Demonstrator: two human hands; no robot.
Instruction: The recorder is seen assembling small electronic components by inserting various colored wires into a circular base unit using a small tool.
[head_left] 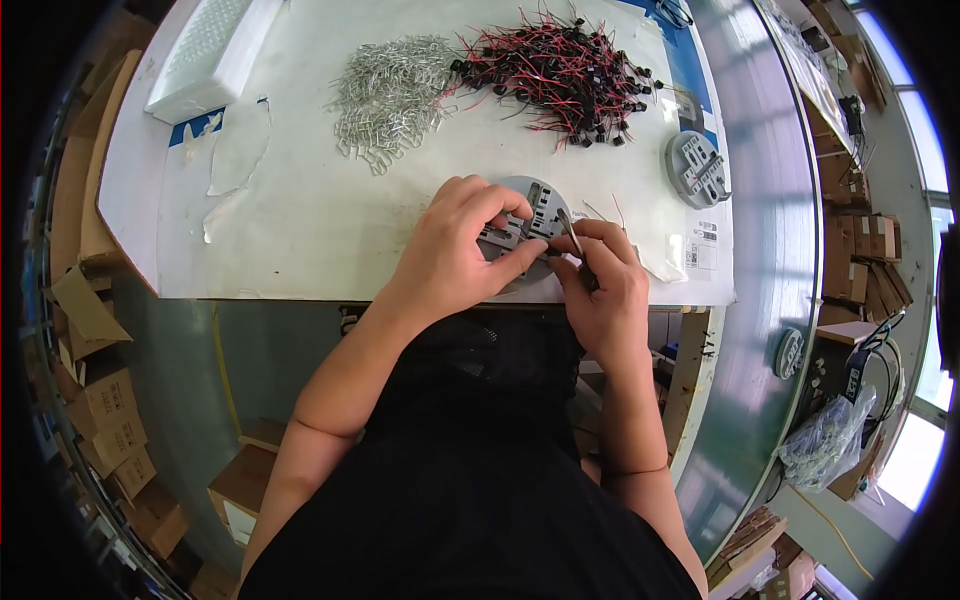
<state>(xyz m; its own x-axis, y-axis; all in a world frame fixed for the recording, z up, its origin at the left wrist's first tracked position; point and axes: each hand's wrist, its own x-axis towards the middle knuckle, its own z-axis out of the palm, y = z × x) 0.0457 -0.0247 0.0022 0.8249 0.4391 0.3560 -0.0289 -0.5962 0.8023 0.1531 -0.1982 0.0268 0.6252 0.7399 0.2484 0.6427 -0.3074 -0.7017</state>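
A round grey fixture (524, 188) with raised blocks and dark slots lies near the table's front edge. Curled over its left side, my left hand (452, 245) grips it, thumb and fingertips on the blocks. My right hand (607, 290) is closed around metal tweezers (571, 236) at the fixture's right side. Both hands' fingertips nearly meet there; a small dark piece between them is too hidden to name. Beyond the fixture are a heap of bent metal wire clips (390, 95) and a pile of small black parts with red and black wires (565, 75).
A second grey round fixture (697, 170) sits at the table's right edge. At the far left stands a white foam box (205, 60). Torn paper covers parts of the white tabletop (300, 230). Cardboard boxes (110, 410) are stacked on the left.
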